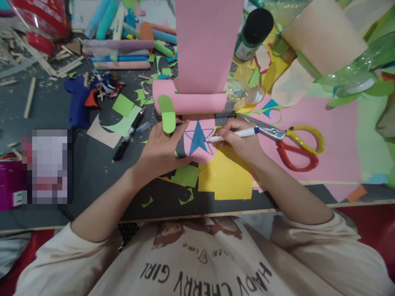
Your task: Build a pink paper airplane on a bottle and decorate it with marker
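My right hand (236, 137) is closed round a white marker (243, 132) with a blue end. Its tip touches a rounded pink paper piece (202, 158) near the middle of the table. That piece bears a star drawn in blue outline, with a filled blue star (197, 141) over its middle and left. My left hand (163, 142) grips the left edge of the pink piece, its thumb near the top; some fingers are hidden. Just above the left hand, a green paper strip (168, 117) hangs from a pink paper-covered roll (191, 102).
Scissors (282, 135) with red and yellow handles lie right of my right hand. Yellow paper (233, 176) lies below it. Leftward are a black marker (128, 135), a blue glue gun (77, 100) and a blurred-out rectangular object (49, 164). A dark-capped bottle (253, 33) stands behind.
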Available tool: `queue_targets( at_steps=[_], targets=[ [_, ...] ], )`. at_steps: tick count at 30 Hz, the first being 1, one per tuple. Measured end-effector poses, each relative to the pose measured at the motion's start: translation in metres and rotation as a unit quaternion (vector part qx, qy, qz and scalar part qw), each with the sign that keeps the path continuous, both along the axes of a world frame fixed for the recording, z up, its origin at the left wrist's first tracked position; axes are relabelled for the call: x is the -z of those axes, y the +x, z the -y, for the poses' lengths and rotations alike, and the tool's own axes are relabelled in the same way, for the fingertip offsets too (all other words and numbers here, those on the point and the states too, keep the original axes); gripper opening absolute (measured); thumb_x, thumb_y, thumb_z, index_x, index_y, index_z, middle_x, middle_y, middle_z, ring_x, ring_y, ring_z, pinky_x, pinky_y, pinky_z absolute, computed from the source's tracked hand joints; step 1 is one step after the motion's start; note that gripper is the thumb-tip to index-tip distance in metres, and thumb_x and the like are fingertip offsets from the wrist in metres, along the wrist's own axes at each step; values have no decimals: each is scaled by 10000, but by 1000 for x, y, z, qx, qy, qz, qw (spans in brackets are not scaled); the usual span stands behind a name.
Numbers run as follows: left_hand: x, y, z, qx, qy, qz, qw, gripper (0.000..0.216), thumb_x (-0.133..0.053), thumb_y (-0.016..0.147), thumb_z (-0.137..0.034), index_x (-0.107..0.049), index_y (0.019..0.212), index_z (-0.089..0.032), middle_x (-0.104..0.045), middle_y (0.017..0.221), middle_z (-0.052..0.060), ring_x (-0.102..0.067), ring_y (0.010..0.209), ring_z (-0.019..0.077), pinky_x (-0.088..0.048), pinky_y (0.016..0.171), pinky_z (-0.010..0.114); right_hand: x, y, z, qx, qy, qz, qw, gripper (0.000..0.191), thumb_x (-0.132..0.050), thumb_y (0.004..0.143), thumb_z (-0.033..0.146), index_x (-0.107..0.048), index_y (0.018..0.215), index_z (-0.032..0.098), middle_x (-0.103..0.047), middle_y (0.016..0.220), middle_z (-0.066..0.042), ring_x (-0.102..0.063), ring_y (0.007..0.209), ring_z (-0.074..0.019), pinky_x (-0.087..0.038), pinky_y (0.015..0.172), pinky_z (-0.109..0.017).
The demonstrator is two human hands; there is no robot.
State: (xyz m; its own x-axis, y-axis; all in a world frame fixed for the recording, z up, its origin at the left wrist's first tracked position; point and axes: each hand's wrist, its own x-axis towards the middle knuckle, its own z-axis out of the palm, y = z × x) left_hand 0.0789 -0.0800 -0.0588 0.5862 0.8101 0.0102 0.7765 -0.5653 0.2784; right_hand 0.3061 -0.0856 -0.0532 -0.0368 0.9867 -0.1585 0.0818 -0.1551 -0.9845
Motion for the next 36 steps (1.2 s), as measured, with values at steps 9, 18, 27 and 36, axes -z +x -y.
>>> queue_targets(
  at_steps=[9, 18, 27, 36],
  targets=[
    [-1, 0, 0, -3, -10, 3, 1000, 805, -693, 827, -463, -427, 1495, -100, -529, 1426, 243, -486, 1339, 441, -368, 1137, 565, -2, 0, -1, -25, -16, -14, 999, 173, -600, 644, 220, -521, 490, 217, -582, 494, 31, -585, 511, -129, -451, 507, -262],
    [2, 0, 0, -6, -6, 10, 1000, 801, -677, 833, -485, -431, 1498, -111, -533, 1438, 232, -493, 1337, 435, -367, 1143, 557, -1, 0, -1, -4, 2, -52, 999, 288, -658, 712, 263, -478, 491, 221, -540, 480, 37, -537, 454, -108, -431, 445, -241],
    [-4, 2, 1, -12, -22, 8, 1000, 777, -662, 844, -465, -429, 1495, -110, -526, 1433, 243, -488, 1335, 440, -366, 1133, 564, 0, -1, 1, 33, 19, 30, 999, 448, -768, 746, 456, -477, 496, 225, -537, 469, 39, -594, 515, -136, -443, 496, -260],
    [-1, 1, 1, -8, -13, 5, 1000, 773, -654, 853, -471, -426, 1497, -110, -526, 1444, 228, -478, 1346, 421, -358, 1145, 535, -3, -2, 0, 24, 5, 36, 999, 322, -707, 708, 296, -504, 469, 224, -559, 470, 32, -587, 517, -132, -433, 508, -264]
  ],
)
